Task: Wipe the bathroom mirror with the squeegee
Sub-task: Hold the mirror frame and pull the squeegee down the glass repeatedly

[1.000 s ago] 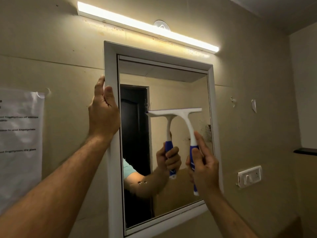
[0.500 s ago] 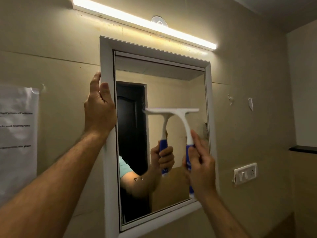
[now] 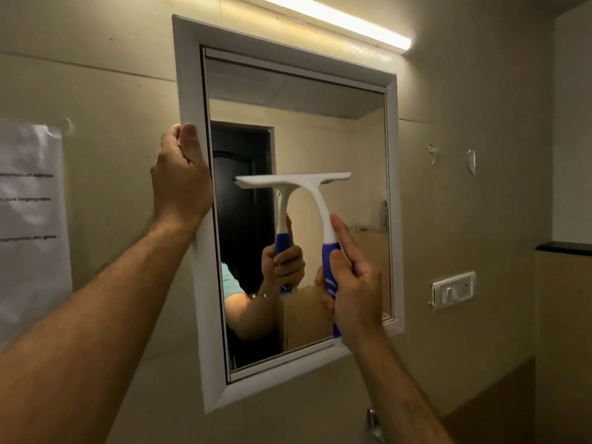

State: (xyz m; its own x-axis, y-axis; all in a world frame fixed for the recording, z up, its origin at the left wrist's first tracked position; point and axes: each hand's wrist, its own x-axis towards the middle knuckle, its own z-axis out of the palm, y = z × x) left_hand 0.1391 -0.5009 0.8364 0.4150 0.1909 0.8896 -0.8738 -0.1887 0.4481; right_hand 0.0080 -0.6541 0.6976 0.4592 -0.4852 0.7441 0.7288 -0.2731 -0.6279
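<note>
Our right hand (image 3: 354, 285) wrapped tight round squeegee (image 3: 315, 200) handle, blade above grip against mirror (image 3: 320, 123); our left hand (image 3: 181, 182) clamps frame (image 3: 187, 75)

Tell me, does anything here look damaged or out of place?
Yes: the switch plate right of the mirror sits crooked, its left edge seemingly lifted from the wall. Dark grime stains the mirror's right edge.
</note>
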